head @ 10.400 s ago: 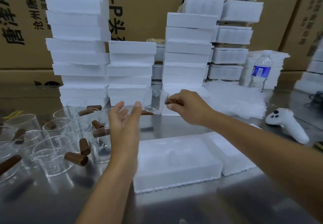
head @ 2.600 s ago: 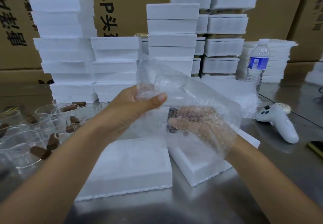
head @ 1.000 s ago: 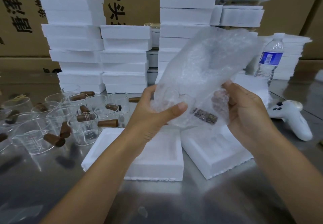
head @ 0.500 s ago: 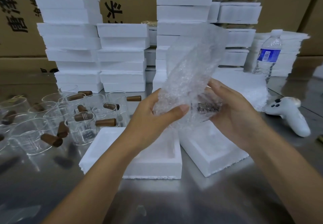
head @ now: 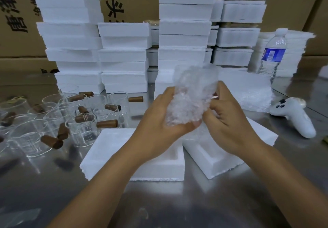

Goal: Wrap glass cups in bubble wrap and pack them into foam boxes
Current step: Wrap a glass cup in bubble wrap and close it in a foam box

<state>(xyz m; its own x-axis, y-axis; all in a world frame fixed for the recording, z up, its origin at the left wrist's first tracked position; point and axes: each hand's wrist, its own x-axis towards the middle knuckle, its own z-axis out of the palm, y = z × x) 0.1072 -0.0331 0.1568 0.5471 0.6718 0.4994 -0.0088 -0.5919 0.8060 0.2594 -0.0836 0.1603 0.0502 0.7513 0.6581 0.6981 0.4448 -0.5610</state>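
Above the table I hold a bundle of bubble wrap (head: 190, 99) with a glass cup inside it, barely visible. My left hand (head: 159, 121) cups the bundle from below and the left. My right hand (head: 225, 121) grips its right side with curled fingers. Under my hands lie two open foam box halves, one on the left (head: 110, 149) and one on the right (head: 213, 158), with hollow sides up. Several bare glass cups (head: 83, 130) with brown wooden handles stand on the left of the steel table.
Tall stacks of white foam boxes (head: 184, 27) line the back in front of cardboard cartons. A pile of bubble wrap sheets (head: 248, 92) lies at the right, with a water bottle (head: 271, 57) behind it and a white controller (head: 294, 115) beside it.
The bubble wrap that stood tall and loose has been gathered down into a tighter bundle round the cup. Both hands have closed in on it.
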